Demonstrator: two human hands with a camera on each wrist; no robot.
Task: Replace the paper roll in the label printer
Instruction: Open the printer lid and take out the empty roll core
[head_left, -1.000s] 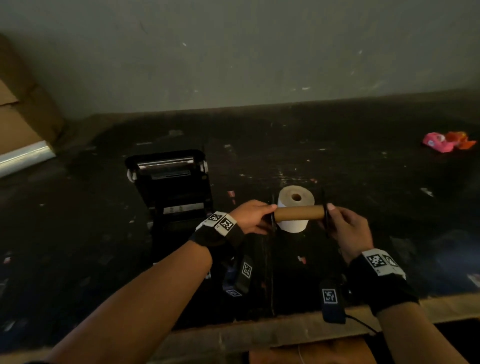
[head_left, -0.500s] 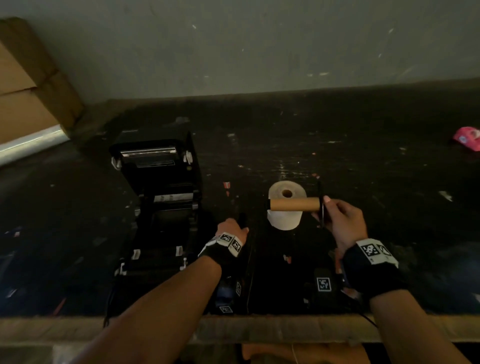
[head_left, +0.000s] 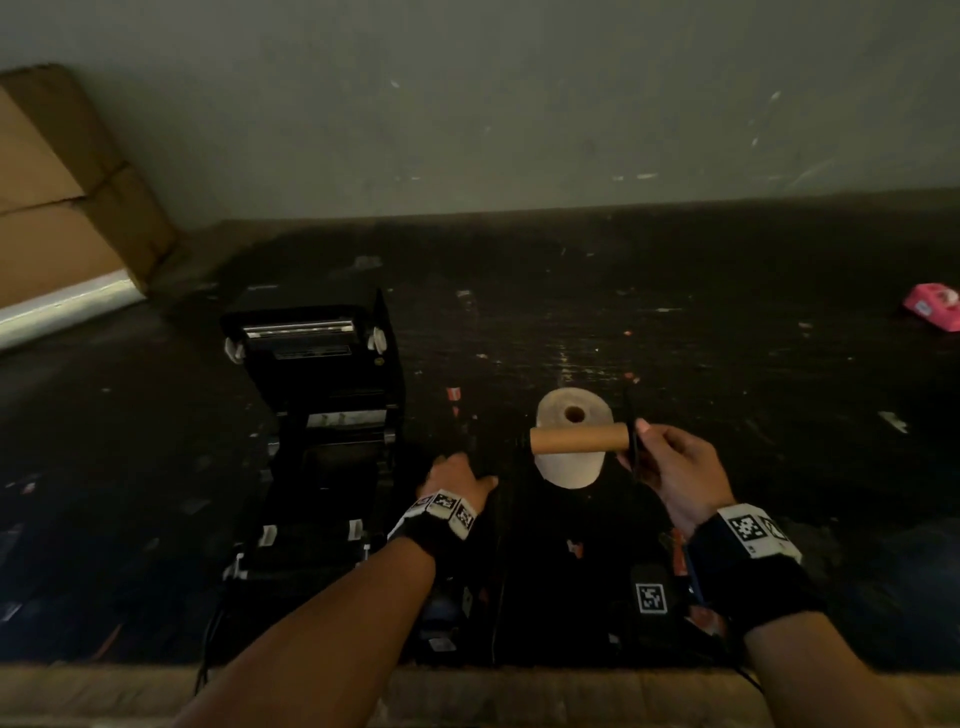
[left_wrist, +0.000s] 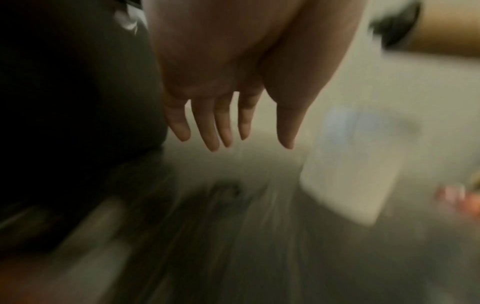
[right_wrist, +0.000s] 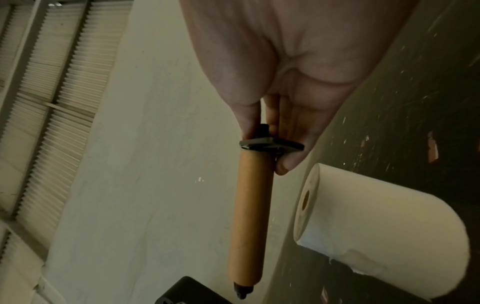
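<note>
The black label printer (head_left: 317, 415) sits on the dark table with its lid raised. To its right a full white paper roll (head_left: 571, 467) stands on end. My right hand (head_left: 636, 449) pinches the black end flange (right_wrist: 270, 144) of a spindle that carries an empty brown cardboard core (head_left: 579, 438), held level just in front of the white roll (right_wrist: 376, 226). In the right wrist view the core (right_wrist: 252, 218) points away from my right hand (right_wrist: 270, 148). My left hand (head_left: 454, 465) hovers low between printer and roll. The blurred left wrist view shows this left hand (left_wrist: 233, 142) empty, fingers straight.
Cardboard boxes (head_left: 62, 197) lean at the back left against the wall. A pink object (head_left: 932, 306) lies at the far right. Small paper scraps dot the table, whose wooden front edge (head_left: 519, 691) runs beneath my forearms.
My left hand has let go of the core's left end and dropped down-left toward the table beside the printer. My right hand keeps the spindle and core where they were.
</note>
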